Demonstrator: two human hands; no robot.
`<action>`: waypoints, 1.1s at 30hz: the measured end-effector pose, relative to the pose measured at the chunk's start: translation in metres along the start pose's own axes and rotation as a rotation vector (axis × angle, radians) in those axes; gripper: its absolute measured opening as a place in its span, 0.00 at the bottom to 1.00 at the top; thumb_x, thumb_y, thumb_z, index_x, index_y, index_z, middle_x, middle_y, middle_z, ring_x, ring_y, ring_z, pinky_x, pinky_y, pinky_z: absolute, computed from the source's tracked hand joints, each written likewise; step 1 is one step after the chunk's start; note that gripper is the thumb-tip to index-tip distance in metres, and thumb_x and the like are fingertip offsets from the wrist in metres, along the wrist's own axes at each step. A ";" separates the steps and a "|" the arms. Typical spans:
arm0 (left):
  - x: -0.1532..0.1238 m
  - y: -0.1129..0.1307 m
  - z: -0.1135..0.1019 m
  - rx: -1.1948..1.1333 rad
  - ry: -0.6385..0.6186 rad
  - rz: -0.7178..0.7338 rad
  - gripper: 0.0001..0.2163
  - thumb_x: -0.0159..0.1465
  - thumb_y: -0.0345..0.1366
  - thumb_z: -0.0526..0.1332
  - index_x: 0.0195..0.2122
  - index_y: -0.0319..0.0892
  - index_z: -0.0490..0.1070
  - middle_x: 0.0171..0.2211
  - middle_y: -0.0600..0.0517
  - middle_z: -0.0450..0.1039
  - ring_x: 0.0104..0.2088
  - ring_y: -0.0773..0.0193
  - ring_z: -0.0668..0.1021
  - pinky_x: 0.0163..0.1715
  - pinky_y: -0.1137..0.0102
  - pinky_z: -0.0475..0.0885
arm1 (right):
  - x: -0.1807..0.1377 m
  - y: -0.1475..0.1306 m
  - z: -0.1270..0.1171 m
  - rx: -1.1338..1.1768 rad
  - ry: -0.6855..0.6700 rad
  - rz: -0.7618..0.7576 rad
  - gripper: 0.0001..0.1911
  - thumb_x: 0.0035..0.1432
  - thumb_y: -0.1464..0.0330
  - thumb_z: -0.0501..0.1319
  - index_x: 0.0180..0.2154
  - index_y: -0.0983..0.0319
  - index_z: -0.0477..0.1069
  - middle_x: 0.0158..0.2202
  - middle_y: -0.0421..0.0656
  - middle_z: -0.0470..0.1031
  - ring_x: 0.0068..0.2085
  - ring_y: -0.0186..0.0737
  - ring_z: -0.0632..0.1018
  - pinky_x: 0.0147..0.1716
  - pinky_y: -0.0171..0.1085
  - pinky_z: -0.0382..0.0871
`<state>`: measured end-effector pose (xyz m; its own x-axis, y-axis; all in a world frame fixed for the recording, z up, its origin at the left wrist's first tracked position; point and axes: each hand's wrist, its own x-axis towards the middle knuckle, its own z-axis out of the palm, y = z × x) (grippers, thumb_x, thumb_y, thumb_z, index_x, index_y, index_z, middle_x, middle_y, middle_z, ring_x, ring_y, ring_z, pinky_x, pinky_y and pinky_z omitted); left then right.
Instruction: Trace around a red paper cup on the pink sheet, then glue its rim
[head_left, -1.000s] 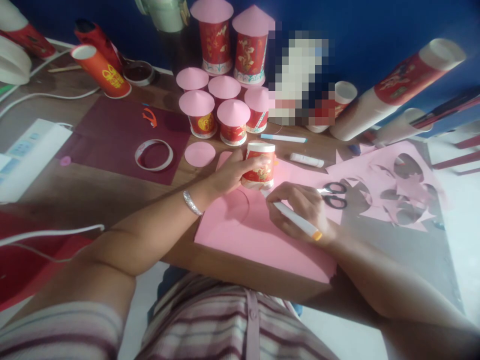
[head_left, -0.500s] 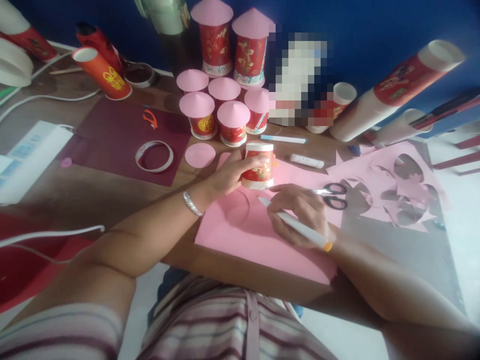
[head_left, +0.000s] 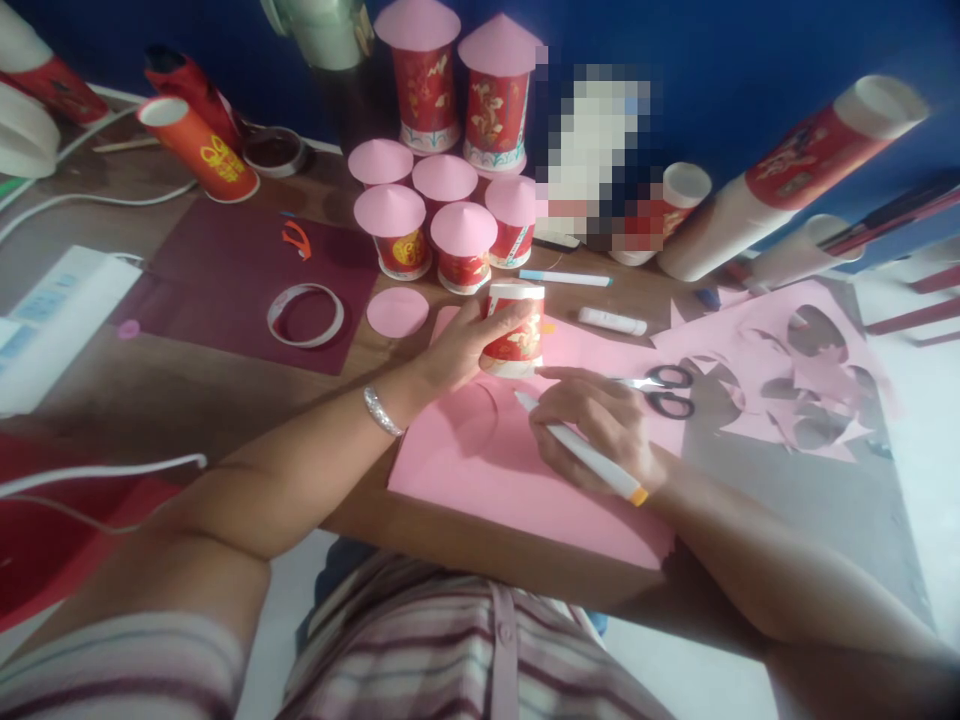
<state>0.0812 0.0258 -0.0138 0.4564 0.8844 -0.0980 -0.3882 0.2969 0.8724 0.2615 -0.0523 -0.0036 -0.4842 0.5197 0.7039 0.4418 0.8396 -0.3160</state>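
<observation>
My left hand (head_left: 474, 345) is wrapped round a short paper tube (head_left: 516, 345), red with a gold and white pattern and white bands at both ends. It is upright over the pink paper (head_left: 525, 490); whether its base touches the sheet I cannot tell. Between the fingers of my right hand (head_left: 589, 425) is a white marker pen (head_left: 592, 458) with an orange end, its tip pointing up and left. The index finger of that hand reaches to the tube's lower edge. A faint curved line shows on the paper left of the pen tip.
Several red tubes with pink cone roofs (head_left: 463, 235) stand behind. Scissors (head_left: 670, 390), a glue stick (head_left: 612, 321) and cut pink scraps (head_left: 802, 370) lie to the right. Leftward are a pink disc (head_left: 397, 313), a tape roll (head_left: 305, 315) and a power strip (head_left: 67, 325).
My right hand and the pen have shifted very slightly left. The tube stays in my left hand with almost no movement; the whole view has moved a little.
</observation>
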 end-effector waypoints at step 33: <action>0.006 -0.004 -0.011 -0.111 -0.058 0.038 0.26 0.63 0.46 0.73 0.61 0.48 0.73 0.53 0.47 0.81 0.53 0.50 0.83 0.58 0.54 0.78 | -0.002 0.006 0.000 0.020 0.056 0.016 0.11 0.62 0.78 0.64 0.43 0.58 0.70 0.31 0.37 0.79 0.32 0.35 0.82 0.48 0.46 0.88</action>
<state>0.0764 0.0339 -0.0236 0.4839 0.8744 -0.0354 -0.4909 0.3047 0.8162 0.2653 -0.0482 -0.0073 -0.4334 0.5242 0.7331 0.4339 0.8343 -0.3400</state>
